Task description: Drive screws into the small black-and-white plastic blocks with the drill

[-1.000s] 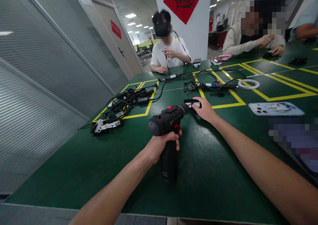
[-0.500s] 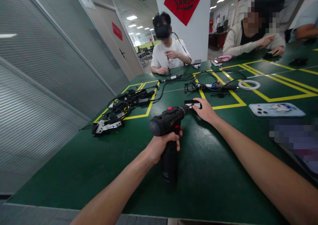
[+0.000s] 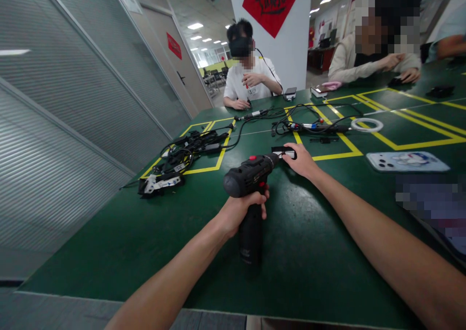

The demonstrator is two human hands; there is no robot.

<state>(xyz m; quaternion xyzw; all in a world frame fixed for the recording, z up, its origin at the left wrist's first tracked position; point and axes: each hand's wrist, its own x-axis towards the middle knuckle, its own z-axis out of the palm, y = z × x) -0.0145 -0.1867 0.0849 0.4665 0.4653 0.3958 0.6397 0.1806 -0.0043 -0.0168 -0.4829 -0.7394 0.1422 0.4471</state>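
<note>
My left hand [image 3: 244, 212] is wrapped round the grip of a black cordless drill [image 3: 249, 174] with red buttons. The drill's chuck points away from me, to the right, and its nose reaches a small black and white part [image 3: 285, 152]. That part lies on the green table [image 3: 204, 242], and my right hand [image 3: 299, 161] pinches its right end. Whether a bit touches the part cannot be made out, as the chuck hides the spot.
A heap of black cables [image 3: 196, 148] lies at the left, with a black and white piece [image 3: 160, 183] before it. More tools and cables [image 3: 309, 126], a white ring [image 3: 367, 125] and a phone [image 3: 407, 161] lie right. Two people [image 3: 249, 80] sit across the table.
The whole view has shifted slightly. Both hands keep their holds on the drill and the small part, with the drill's nose still at the part.
</note>
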